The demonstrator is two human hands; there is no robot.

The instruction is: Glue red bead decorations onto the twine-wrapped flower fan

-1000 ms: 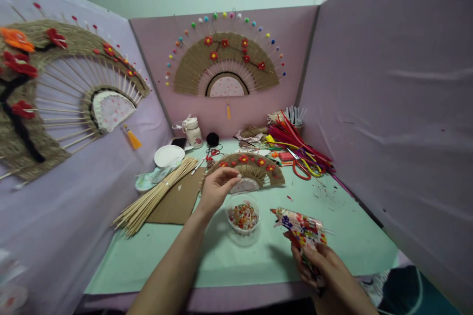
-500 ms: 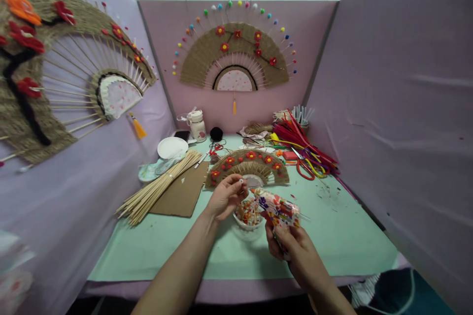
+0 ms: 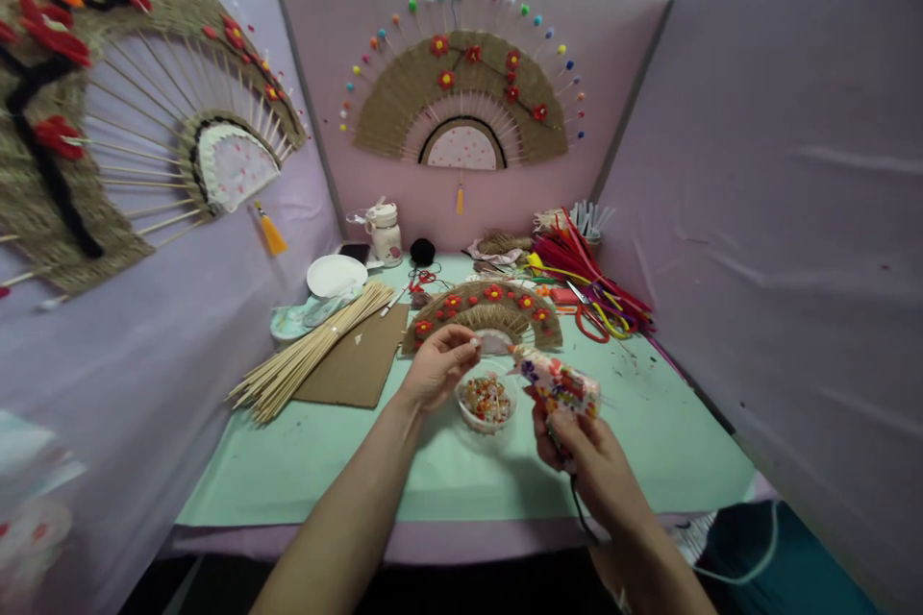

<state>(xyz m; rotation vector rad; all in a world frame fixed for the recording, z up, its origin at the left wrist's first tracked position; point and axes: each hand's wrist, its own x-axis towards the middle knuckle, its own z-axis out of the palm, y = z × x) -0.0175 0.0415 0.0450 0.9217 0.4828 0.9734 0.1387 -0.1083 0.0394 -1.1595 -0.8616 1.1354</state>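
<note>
My left hand [image 3: 441, 367] pinches a small whitish bead [image 3: 475, 342] between thumb and fingertips. Wrapped round the handle of a flower-patterned glue gun [image 3: 559, 382] is my right hand [image 3: 577, 437]; the gun's orange nozzle points left, a short way from the bead. Below and between the hands stands a clear round tub [image 3: 482, 425] with many small orange, red and pale beads [image 3: 486, 398] in it. Just behind lies a small woven fan [image 3: 472, 307] with red flowers, its lower left partly covered by my left hand.
Left lie bamboo sticks [image 3: 317, 351] on cardboard [image 3: 353, 370], a white plate [image 3: 336, 275] and a bottle [image 3: 386, 235]. Right are red-handled scissors [image 3: 589, 315] and pipe cleaners [image 3: 584, 269]. Large fans hang on the back wall [image 3: 461, 86] and left wall [image 3: 237, 163].
My right hand has drawn the glue gun rightward, away from the left hand and the bead. More of the bead tub shows now. The whole view has shifted slightly.
</note>
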